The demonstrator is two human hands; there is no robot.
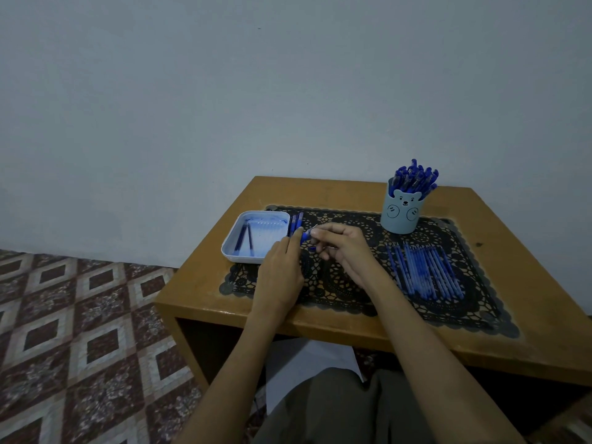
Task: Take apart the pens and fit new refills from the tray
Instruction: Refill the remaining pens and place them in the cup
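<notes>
A blue pen [305, 236] is held above the black lace mat [342, 293], between my two hands. My left hand [282, 267] grips its blue grip end with thumb and fingers. My right hand [339, 245] pinches the other part, where a thin tip pokes out toward the tray. The pale blue tray [237, 232] lies just left of my hands with two dark refills [244, 239] inside. Three blue pens [296, 223] lie side by side against the tray's right rim.
A light blue bear-faced cup [403, 213] packed with blue pens stands at the back right of the wooden table [528, 283]. Several blue refills [426, 270] lie in a row on the mat's right side. A patterned tile floor lies to the left.
</notes>
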